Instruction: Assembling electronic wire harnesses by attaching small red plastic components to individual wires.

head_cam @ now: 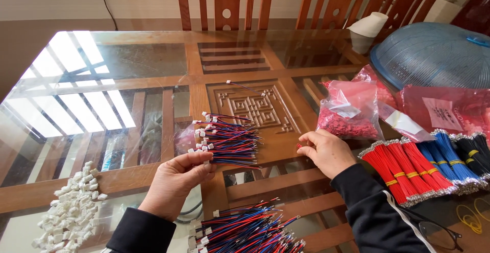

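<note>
— What do your hands hold at this moment?

— Your left hand keeps a bundle of red and blue wires with small white plugs — the fingers are pressed together on the plug end, and the free ends spread over the glass table. Your right hand rests just beside the red wire bunches; its fingers pinch something small and red, I think one single wire, but it is too small to be sure.

— Which step is it, in your opinion?

— It looks like gathering of finished wires into the bundle. To join it, the red piece must cross to the left, because the two hands are apart.

— And around?

— A second finished pile lies near you, loose white connectors at the left, and a pink bag behind the right hand.
</note>
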